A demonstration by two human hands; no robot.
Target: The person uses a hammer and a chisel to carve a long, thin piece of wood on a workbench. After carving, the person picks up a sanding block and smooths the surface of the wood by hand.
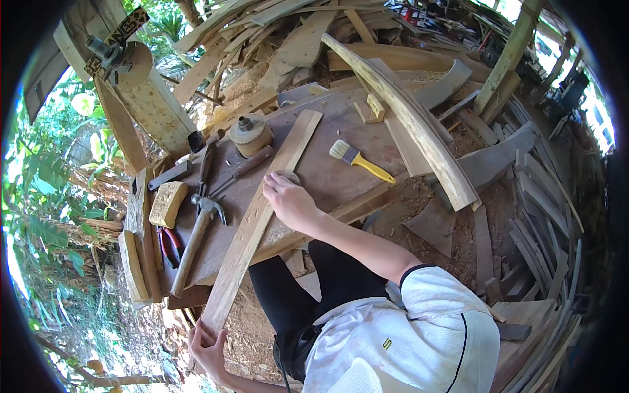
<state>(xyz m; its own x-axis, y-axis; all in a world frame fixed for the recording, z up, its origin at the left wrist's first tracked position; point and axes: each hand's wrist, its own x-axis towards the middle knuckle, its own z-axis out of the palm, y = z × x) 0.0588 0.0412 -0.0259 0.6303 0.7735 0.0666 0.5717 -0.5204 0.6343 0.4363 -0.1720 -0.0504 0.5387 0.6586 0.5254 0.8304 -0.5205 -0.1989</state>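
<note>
My right hand (285, 196) presses a small grey pad (292, 177) onto a long narrow wooden board (242, 249) lying diagonally over the worktable (334, 177). My left hand (208, 350) grips the board's lower end, beyond the table's near edge. Left of the board lie a claw hammer (193, 249), red-handled pliers (169, 245), a pale wood block (167, 204) and wooden-handled tools (255, 157). A round container with a short spout (251, 135) stands behind them. A yellow-handled brush (360, 160) lies to the right of the board.
A long rough plank (406, 114) rests along the table's right side. Piles of wood offcuts (288, 46) fill the back and right. A post with a mounted metal tool (118, 59) stands at back left, with foliage beyond. My legs are below the table edge.
</note>
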